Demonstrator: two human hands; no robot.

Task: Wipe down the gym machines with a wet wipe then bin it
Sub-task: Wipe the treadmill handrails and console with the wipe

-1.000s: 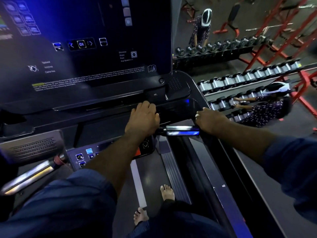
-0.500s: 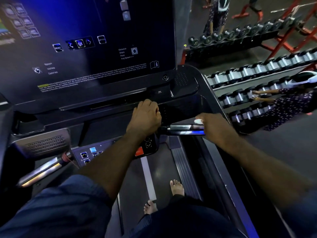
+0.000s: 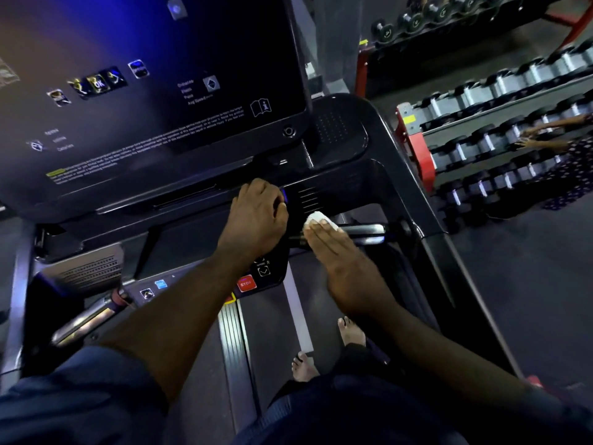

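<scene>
The right grip (image 3: 346, 268) lies flat, fingers (image 3: 324, 234) straight, pressing a white wet wipe (image 3: 316, 217) onto a short metal handlebar (image 3: 369, 232); just left, the left grip (image 3: 256, 216) rests on the console ledge (image 3: 192, 200) with fingers curled — whether it clasps the ledge cannot be told. Near the wrists sits a red STOP button (image 3: 246, 284), the dark screen (image 3: 144, 91) rises beyond, bare feet (image 3: 303, 367) stand on the treadmill belt (image 3: 266, 332) below, and dumbbell racks (image 3: 500, 107) fill the far right.
</scene>
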